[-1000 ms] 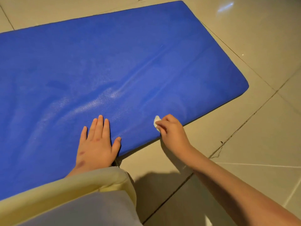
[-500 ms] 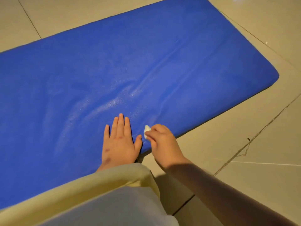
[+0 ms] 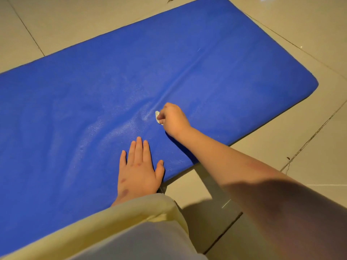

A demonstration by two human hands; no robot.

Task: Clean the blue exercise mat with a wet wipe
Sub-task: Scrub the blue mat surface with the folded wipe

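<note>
2 bare hands share the job: the left hand point(image 3: 138, 170) lies flat, fingers straight, pinning the blue padded exercise mat point(image 3: 75, 102) on the tiled floor point(image 3: 300, 25). The right hand point(image 3: 173, 119) pinches a small white wet wipe point(image 3: 157, 117) against the mat's crease, likely scrubbing there.

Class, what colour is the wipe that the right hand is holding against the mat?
White, seen in the head view: the wipe.

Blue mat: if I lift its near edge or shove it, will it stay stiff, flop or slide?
Probably floppy: the blue mat shows a crease and ripples beside the wet wipe in the right hand. It may slide on the glossy tile floor; the left hand lies flat on it, perhaps bracing. Likely light: its edge looks thin.
</note>
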